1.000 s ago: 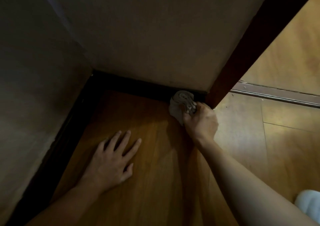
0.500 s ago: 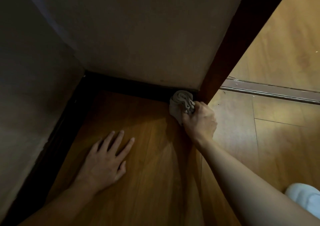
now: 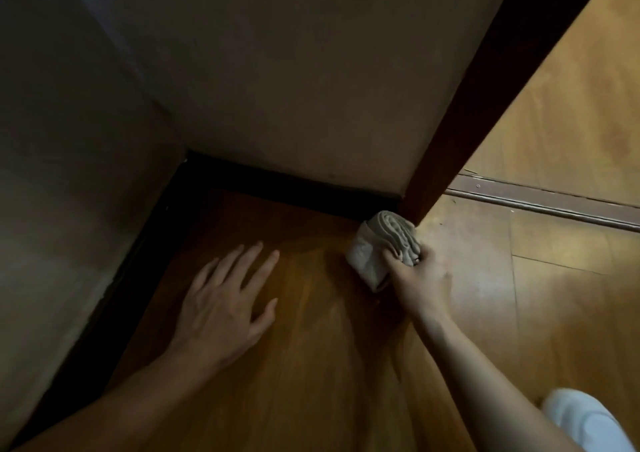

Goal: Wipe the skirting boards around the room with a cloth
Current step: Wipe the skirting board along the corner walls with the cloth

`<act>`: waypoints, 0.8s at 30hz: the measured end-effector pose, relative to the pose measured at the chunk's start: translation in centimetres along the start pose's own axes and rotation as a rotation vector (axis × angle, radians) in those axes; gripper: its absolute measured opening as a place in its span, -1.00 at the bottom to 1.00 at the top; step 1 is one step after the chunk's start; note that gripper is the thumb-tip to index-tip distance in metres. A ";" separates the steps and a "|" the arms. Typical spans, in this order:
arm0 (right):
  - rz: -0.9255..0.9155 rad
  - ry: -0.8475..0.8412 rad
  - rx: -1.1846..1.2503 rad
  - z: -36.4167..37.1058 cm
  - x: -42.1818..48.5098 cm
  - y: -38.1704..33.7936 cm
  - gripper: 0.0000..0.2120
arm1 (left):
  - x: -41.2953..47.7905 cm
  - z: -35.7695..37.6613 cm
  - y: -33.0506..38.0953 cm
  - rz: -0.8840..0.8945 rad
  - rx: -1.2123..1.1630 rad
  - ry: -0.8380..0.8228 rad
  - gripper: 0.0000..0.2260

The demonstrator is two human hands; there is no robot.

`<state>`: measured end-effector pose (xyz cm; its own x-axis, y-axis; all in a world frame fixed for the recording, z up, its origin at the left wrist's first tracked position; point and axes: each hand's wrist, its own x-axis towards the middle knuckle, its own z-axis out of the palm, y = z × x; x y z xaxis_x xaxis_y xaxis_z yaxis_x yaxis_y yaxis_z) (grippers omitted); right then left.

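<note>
A dark skirting board point(image 3: 294, 188) runs along the foot of the far wall and turns down the left wall. My right hand point(image 3: 420, 280) grips a bunched grey cloth point(image 3: 384, 243), whose top touches the right end of the skirting board where it meets the dark door frame post point(image 3: 460, 122). My left hand point(image 3: 221, 299) lies flat on the wooden floor, fingers spread, holding nothing, well left of the cloth.
Two plain walls meet in a corner at the left. A metal threshold strip point(image 3: 540, 202) crosses the floor right of the door frame post, with more wooden floor beyond it. A white shoe point(image 3: 585, 420) shows at the bottom right.
The camera view shifted, so the corner sits further right in frame. My right hand keeps the cloth at the right end of the skirting board. My left hand stays flat on the floor.
</note>
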<state>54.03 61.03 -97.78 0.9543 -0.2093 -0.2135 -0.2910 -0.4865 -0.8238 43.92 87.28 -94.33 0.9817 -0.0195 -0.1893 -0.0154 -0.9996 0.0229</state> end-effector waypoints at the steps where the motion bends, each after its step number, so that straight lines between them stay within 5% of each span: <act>1: 0.037 -0.095 0.188 0.6 -0.7 -0.7 -0.78 | 0.1 -0.2 0.0 -0.022 -0.010 0.008 -0.36; 4: 0.119 -0.311 0.649 2.6 -2.2 -2.9 -0.76 | 0.5 -1.0 0.2 -0.099 -0.045 0.044 -0.35; 8: 0.299 -0.497 0.886 3.7 -3.0 -6.2 -0.59 | 0.3 -4.1 0.2 -0.198 -0.102 0.124 -0.37; 16: 0.246 -0.660 0.815 -2.5 -6.2 -19.6 -0.63 | -3.4 -17.5 1.8 -0.336 -0.147 0.172 -0.37; 24: 0.253 -0.643 0.748 -15.5 -13.2 -38.1 -0.77 | -11.7 -38.4 4.0 -0.397 -0.190 0.161 -0.39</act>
<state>51.50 69.13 -55.43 0.7908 0.3706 -0.4871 -0.5822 0.2100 -0.7854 39.67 84.22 -54.33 0.9219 0.3820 -0.0652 0.3875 -0.9076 0.1616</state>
